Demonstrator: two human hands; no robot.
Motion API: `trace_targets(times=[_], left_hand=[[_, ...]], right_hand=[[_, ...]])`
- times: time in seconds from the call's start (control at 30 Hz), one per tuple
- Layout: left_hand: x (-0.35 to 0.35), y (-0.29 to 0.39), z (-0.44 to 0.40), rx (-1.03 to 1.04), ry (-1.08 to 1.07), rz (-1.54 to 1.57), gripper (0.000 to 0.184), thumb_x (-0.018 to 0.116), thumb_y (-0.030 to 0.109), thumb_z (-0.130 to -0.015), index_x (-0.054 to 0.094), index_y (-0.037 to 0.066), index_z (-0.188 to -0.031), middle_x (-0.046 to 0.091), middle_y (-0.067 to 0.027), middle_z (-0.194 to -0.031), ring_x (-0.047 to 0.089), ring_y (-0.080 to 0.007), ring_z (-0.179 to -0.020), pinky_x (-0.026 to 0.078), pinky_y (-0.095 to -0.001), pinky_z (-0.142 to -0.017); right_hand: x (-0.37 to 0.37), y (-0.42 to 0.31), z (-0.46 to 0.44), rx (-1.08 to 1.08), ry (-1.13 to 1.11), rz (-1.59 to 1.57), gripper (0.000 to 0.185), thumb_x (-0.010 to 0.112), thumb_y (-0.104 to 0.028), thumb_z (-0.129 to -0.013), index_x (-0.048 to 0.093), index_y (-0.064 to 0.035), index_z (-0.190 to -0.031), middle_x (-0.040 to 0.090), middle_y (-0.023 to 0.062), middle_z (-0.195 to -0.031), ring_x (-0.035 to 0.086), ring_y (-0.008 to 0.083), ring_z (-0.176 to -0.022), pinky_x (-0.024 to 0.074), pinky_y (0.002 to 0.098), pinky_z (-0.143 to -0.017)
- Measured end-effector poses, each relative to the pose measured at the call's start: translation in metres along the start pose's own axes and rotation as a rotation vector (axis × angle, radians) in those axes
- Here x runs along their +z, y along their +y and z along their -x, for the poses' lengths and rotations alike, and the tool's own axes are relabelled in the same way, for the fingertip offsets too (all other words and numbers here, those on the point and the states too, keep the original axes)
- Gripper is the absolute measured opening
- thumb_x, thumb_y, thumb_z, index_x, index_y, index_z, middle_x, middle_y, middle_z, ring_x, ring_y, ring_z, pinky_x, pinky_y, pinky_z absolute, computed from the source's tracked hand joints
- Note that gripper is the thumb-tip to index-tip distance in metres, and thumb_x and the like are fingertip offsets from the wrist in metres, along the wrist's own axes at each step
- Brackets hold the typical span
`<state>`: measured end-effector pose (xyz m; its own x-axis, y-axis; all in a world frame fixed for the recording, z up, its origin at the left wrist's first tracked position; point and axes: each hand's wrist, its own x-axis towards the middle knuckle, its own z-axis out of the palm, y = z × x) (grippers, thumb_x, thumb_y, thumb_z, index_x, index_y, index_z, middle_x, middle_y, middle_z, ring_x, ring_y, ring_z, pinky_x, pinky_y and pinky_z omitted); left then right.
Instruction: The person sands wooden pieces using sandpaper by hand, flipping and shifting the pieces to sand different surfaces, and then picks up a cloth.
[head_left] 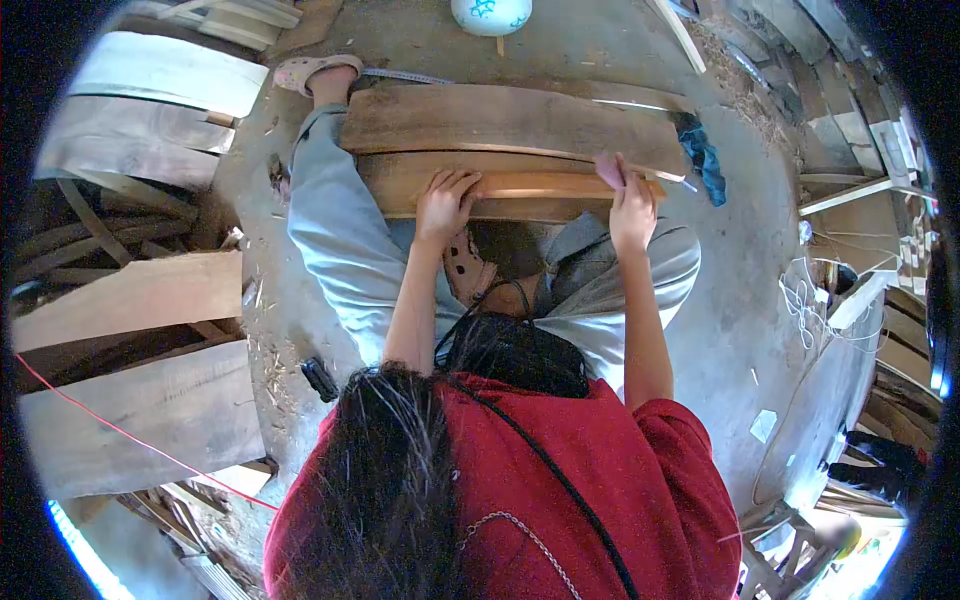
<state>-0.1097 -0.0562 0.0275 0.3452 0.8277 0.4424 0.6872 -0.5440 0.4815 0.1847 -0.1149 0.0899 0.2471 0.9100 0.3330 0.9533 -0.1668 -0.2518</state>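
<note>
A narrow orange-brown wood strip (540, 186) lies crosswise over a wide board (400, 168) in front of me. My left hand (447, 207) is closed over the strip's left end. Near its right end, my right hand (633, 208) pinches a pinkish folded piece (608, 171), which looks like sandpaper or cloth and touches the strip. Just beyond is another wide brown board (500, 117). A blue cloth (703, 160) lies by the boards' right end.
Stacked planks (140, 395) fill the left side. A white round object with blue markings (492, 14) stands at the top. White cables (812, 305) and more timber are at right. A dark object (319, 380) lies on the floor at left.
</note>
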Motion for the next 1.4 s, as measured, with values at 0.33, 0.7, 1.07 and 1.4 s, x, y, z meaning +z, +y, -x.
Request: trace_targets(times=[0.33,0.7,1.07,1.4], left_hand=[[0.001,0.001,-0.016,-0.078,-0.009,-0.256,0.019,0.054,0.024,-0.088,0.067,0.01,-0.091,0.066,-0.0058,-0.093,0.059,-0.0239,-0.095,0.035,-0.0442,-0.098],[0.004,0.005,-0.018,-0.096,0.079,-0.296,0.021,0.051,0.023,-0.089,0.063,0.009,-0.08,0.065,-0.0077,-0.084,0.061,-0.0255,-0.083,0.04,-0.0414,-0.082],[0.016,0.008,-0.02,-0.131,0.249,-0.372,0.023,0.054,0.021,-0.086,0.06,0.008,-0.068,0.06,-0.0075,-0.071,0.058,-0.0249,-0.074,0.04,-0.0392,-0.07],[0.013,0.005,-0.016,-0.121,0.137,-0.384,0.021,0.055,0.022,-0.086,0.063,0.008,-0.073,0.065,-0.0088,-0.076,0.06,-0.0254,-0.075,0.04,-0.0405,-0.07]], right_hand=[[-0.016,-0.009,-0.003,-0.117,0.188,-0.252,0.05,0.05,0.005,-0.079,0.054,-0.0117,-0.126,0.056,0.0134,-0.125,0.052,0.032,-0.117,0.0383,0.0401,-0.102],[0.069,-0.11,0.029,-0.443,-0.223,-0.264,0.056,0.055,-0.021,-0.087,0.037,-0.0126,-0.14,0.04,0.0124,-0.142,0.036,0.03,-0.132,0.0223,0.0425,-0.112],[0.062,-0.023,0.01,-0.104,-0.179,0.149,0.057,0.045,-0.032,-0.094,0.028,-0.0125,-0.145,0.03,0.0141,-0.148,0.025,0.0305,-0.138,0.0187,0.046,-0.112],[0.05,-0.023,0.01,-0.128,-0.167,0.064,0.057,0.047,-0.035,-0.093,0.031,-0.0125,-0.143,0.035,0.0142,-0.145,0.032,0.0302,-0.135,0.0244,0.0452,-0.11]])
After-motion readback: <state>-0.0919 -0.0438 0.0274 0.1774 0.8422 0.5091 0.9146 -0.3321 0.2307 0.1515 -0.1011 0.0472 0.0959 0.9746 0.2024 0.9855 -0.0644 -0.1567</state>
